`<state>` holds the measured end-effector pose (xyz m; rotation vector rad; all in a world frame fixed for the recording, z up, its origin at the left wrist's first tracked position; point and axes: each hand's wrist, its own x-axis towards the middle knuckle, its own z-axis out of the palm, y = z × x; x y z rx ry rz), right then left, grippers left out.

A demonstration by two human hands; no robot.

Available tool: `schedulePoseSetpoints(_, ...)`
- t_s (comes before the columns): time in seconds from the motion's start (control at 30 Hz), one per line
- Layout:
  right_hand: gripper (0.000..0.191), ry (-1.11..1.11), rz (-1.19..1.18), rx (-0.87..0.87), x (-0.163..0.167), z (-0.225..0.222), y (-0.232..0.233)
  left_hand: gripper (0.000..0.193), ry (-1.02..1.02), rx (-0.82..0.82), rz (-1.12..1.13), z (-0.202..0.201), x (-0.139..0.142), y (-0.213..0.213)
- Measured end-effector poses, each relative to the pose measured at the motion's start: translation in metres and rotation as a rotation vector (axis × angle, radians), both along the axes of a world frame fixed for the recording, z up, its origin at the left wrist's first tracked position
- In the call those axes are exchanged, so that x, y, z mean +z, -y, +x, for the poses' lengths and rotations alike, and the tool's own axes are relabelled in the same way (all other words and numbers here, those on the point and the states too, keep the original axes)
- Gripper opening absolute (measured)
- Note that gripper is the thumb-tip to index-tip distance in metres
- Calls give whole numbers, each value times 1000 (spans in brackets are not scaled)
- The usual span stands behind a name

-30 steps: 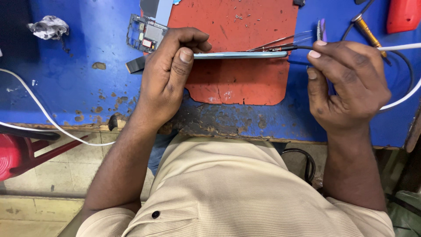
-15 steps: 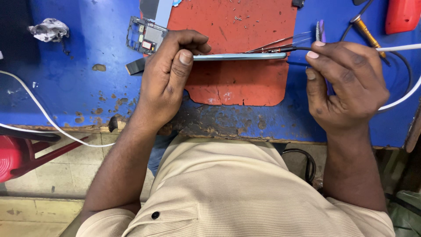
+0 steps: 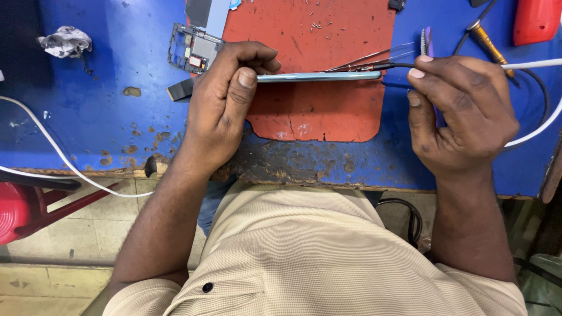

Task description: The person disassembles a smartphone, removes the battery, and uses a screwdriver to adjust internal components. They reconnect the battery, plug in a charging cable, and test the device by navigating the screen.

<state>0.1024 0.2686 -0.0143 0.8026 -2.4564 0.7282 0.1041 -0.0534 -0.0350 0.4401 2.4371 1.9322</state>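
Observation:
My left hand grips one end of a thin, light-blue phone, held edge-on above the red mat. The thumb presses on the phone's near edge. My right hand pinches a black cable whose tip meets the phone's right end. A pair of slim tweezers lies just behind the phone's right end.
The worn blue bench carries a phone inner frame at upper left, a crumpled wipe, a small black part, a yellow-handled screwdriver, a red object and white cables. A red stool stands left.
Both hands hold almost the same pose. The right hand's fingers shifted slightly at the cable by the phone's right end.

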Motion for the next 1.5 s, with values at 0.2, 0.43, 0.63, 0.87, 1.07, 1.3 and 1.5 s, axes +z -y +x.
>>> schedulePoseSetpoints(0.2,16,10,6,-13,0,1,1,42,3,2,3,-1,0,0)
schedulePoseSetpoints(0.43,13,1,9,-8,0,0,0,42,-1,-3,0,-1,-1,0)
schedulePoseSetpoints(0.63,13,2,6,-4,0,-1,0,41,-6,-2,-9,-1,0,0)
schedulePoseSetpoints(0.87,16,11,3,-7,0,1,1,41,-2,2,-3,0,1,0)
schedulePoseSetpoints(1.07,14,11,14,-10,0,0,-1,42,-7,4,-9,0,0,-1)
schedulePoseSetpoints(1.3,15,2,8,-1,-2,0,0,41,-12,-2,-3,0,-1,0)
schedulePoseSetpoints(1.5,17,7,10,-2,-1,0,-1,41,-10,3,-8,0,0,0)
